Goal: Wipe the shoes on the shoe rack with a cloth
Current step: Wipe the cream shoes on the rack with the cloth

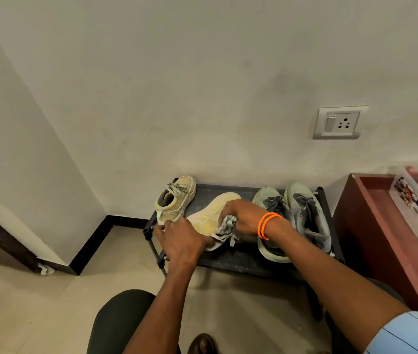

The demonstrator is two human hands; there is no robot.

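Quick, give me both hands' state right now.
Left hand: holds the tipped cream shoe on the rack.
Right hand: fingers grip the grey cloth, pressing it on that shoe.

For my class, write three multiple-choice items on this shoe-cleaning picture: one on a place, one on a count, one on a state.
1. Where do the grey shoes stand on the rack?
A. right end
B. left end
C. floor

2. How many shoes are in view?
A. two
B. four
C. six

3. How does the yellow shoe being wiped lie?
A. upright
B. tipped, sole showing
C. inside a box

Answers:
1 A, they sit beside the red-brown cabinet.
2 B, two yellowish, two grey.
3 B, the right hand rubs the cloth on its sole while the left hand steadies it.
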